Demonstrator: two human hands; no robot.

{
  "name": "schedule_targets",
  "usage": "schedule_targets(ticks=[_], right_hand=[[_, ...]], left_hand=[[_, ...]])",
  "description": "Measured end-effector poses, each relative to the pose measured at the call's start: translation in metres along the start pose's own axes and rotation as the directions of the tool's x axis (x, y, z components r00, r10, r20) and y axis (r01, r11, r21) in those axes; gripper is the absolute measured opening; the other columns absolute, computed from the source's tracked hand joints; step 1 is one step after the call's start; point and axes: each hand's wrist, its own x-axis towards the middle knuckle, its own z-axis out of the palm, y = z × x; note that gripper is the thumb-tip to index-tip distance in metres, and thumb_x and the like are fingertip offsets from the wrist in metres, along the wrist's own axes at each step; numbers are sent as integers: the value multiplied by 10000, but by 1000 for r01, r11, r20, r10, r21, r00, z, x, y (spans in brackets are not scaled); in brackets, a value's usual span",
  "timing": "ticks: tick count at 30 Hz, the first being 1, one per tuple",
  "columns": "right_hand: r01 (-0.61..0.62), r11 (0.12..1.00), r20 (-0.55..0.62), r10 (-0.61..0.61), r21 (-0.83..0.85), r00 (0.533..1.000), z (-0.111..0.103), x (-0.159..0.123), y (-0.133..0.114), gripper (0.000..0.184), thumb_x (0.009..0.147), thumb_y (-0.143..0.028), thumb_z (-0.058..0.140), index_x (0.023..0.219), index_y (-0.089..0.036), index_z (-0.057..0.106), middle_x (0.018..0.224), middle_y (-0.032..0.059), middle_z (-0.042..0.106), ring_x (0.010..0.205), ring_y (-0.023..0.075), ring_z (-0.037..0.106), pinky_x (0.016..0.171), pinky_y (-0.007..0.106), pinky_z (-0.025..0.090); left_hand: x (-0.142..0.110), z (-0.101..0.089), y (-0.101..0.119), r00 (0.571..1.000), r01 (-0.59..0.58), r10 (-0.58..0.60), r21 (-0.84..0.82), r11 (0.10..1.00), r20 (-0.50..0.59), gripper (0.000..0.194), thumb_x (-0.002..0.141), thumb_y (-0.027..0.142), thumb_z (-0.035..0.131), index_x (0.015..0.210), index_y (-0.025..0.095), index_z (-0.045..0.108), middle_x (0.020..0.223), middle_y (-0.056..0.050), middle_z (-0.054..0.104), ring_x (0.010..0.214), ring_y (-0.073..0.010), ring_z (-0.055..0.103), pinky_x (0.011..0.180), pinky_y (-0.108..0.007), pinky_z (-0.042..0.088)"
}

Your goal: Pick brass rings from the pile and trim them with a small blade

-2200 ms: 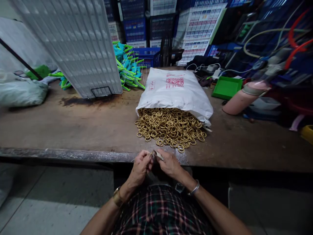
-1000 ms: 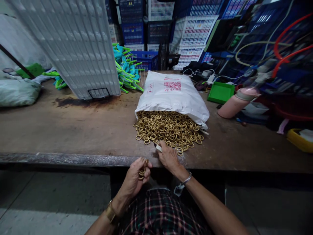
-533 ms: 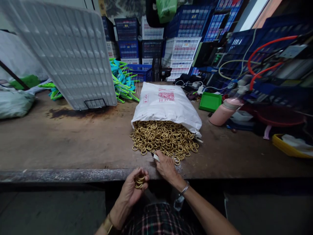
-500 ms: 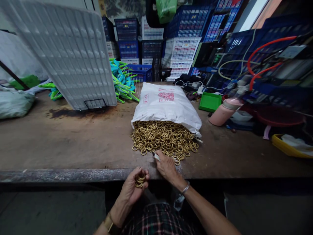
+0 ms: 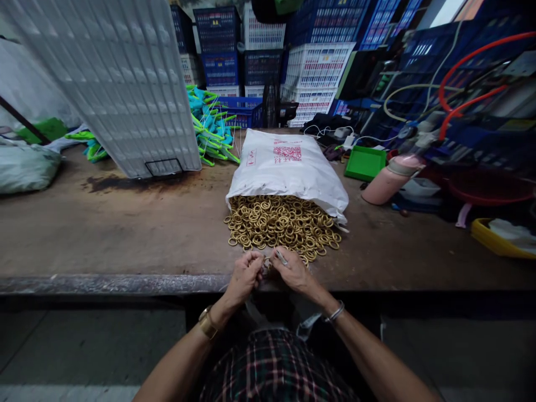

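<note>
A heap of brass-coloured rings (image 5: 280, 223) spills from the open mouth of a white sack (image 5: 268, 176) onto the table. At the heap's near edge, my left hand (image 5: 245, 276) is closed with rings in it, mostly hidden by the fingers. My right hand (image 5: 295, 273) is closed around a small pale handheld tool (image 5: 281, 257), whose exact kind I cannot make out. Both hands' fingertips nearly meet, with one ring (image 5: 267, 259) showing between them. Whether one or both hands grip that ring I cannot tell.
A ribbed, translucent plastic panel (image 5: 146, 100) stands at the left, beside green and blue plastic pieces (image 5: 213, 128). On the right are a green tray (image 5: 365, 162), a pink bottle (image 5: 391, 181) and a yellow tray (image 5: 498, 240). Stacked crates (image 5: 318, 67) rise behind.
My left hand has moved up and forward from the table edge, and its fingers have closed over the rings. My right hand has turned inward, bringing the fingertips of both hands together.
</note>
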Motion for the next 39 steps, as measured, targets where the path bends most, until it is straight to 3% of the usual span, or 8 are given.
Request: schedule_targets(ticks=[3, 7, 12, 16, 20, 27, 34, 39], right_hand=[[-25, 999, 7, 25, 39, 1000, 1, 0, -5, 239, 831, -335, 371, 669, -181, 454, 604, -42, 414, 572, 95, 371, 551, 220, 293], [-142, 965, -31, 152, 219, 988, 6, 0, -10, 231, 783, -358, 428, 631, -183, 429, 580, -51, 393, 548, 83, 355, 514, 209, 292], [-368, 730, 179, 327, 576, 928, 15, -3, -14, 257, 757, -438, 442, 663, -205, 387, 466, -98, 331, 362, 44, 224, 355, 184, 181], [-432, 620, 253, 359, 655, 898, 18, -3, -16, 268, 735, -472, 467, 721, -209, 414, 451, -106, 374, 309, 32, 192, 312, 176, 127], [-396, 674, 201, 352, 623, 914, 18, -1, -16, 232, 741, -415, 475, 670, -198, 435, 461, -91, 397, 329, 32, 231, 330, 177, 165], [-242, 911, 53, 238, 334, 970, 9, 4, -17, 220, 758, -323, 437, 585, -187, 455, 498, -60, 434, 468, 69, 367, 459, 193, 294], [-144, 977, 29, 141, 158, 990, 10, 4, -14, 166, 750, -315, 454, 667, -183, 512, 592, -45, 483, 562, 91, 414, 548, 210, 328], [-176, 968, 37, 172, 181, 984, 11, 4, -15, 167, 751, -321, 447, 685, -181, 511, 609, -43, 478, 586, 97, 421, 573, 215, 337]], left_hand=[[-2, 1, 1, 1000, -23, 22, 95, 995, 15, 271, 739, 416, 542, 723, 146, 524, 479, 58, 449, 393, -46, 374, 371, -152, 272], [-4, 2, -3, 999, -33, 34, 59, 998, -16, 250, 744, 397, 539, 703, 153, 505, 491, 57, 452, 407, -45, 379, 388, -150, 272], [-4, 4, -12, 995, -61, 57, -56, 997, -80, 266, 722, 416, 569, 727, 158, 504, 568, 42, 493, 449, -50, 432, 397, -146, 285], [-3, 4, -17, 994, -59, 48, -108, 992, -101, 295, 710, 442, 581, 749, 158, 512, 593, 33, 509, 451, -51, 449, 386, -146, 281], [-3, 1, -19, 997, -41, 34, -107, 993, -67, 311, 715, 463, 569, 760, 163, 499, 586, 36, 514, 421, -47, 438, 363, -144, 269], [-6, -3, -17, 1000, 7, -6, -105, 994, 10, 314, 723, 467, 554, 787, 166, 492, 580, 47, 500, 409, -47, 432, 356, -146, 289], [-6, -5, -18, 1000, 14, -12, -93, 996, 27, 316, 725, 472, 548, 778, 167, 488, 585, 45, 496, 411, -44, 430, 369, -145, 296], [-6, -8, -21, 994, 26, -18, -80, 996, 109, 317, 739, 482, 530, 769, 172, 471, 597, 38, 508, 423, -48, 433, 379, -148, 295]])
